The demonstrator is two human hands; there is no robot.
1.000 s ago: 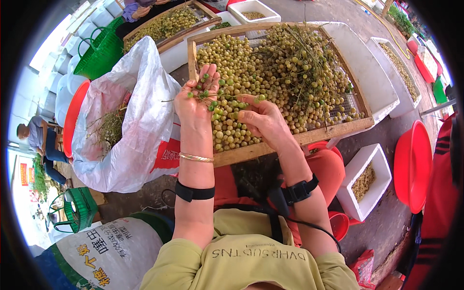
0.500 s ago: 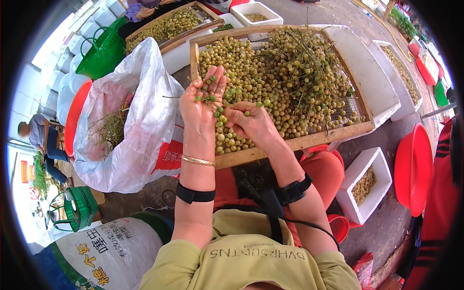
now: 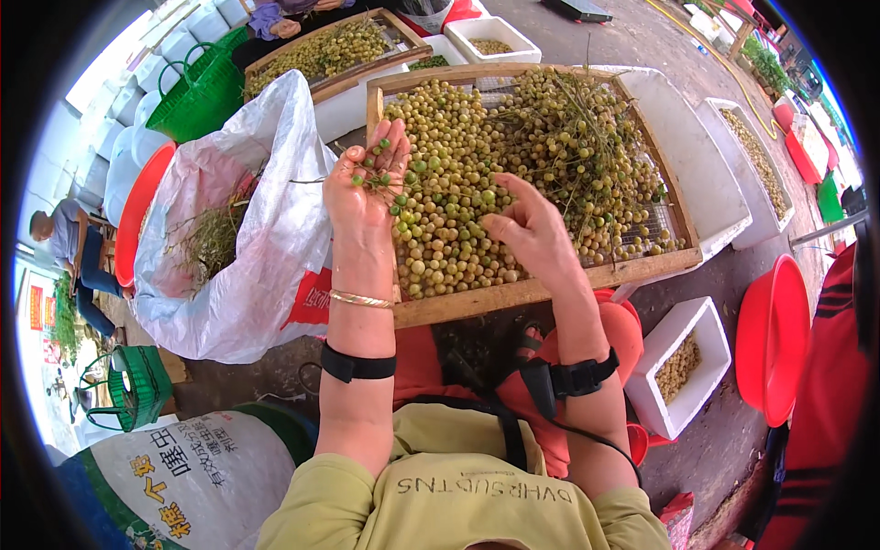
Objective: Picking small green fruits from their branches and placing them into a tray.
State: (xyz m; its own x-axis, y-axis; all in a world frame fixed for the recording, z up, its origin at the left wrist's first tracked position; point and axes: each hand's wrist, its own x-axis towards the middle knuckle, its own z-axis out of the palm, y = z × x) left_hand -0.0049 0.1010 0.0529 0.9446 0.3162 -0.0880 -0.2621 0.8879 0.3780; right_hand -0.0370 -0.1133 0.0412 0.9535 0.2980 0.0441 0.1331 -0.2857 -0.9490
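My left hand [image 3: 367,188] is turned palm up at the near left corner of a wood-framed mesh tray [image 3: 632,268]. A sprig of small green berries [image 3: 383,176] lies across its palm and fingers, the stem poking out to the left. Over the middle of the tray hovers my right hand [image 3: 541,234], thumb and forefinger apart with nothing visible between them. Loose yellow-green berries [image 3: 449,192] cover the tray's left and middle. Heaped on its right side are stemmed clusters [image 3: 587,137] of the same fruit.
To the left stands a white plastic sack [image 3: 247,302] holding bare stems [image 3: 215,240]. White foam boxes [image 3: 710,367] and a red basin [image 3: 775,339] are on the right. At the far left are a green basket [image 3: 202,96] and another tray [image 3: 321,90], where a person's hand shows.
My right hand has drawn away from the sprig, moving right, and its fingers have opened. My left hand has shifted slightly left, still holding the sprig.
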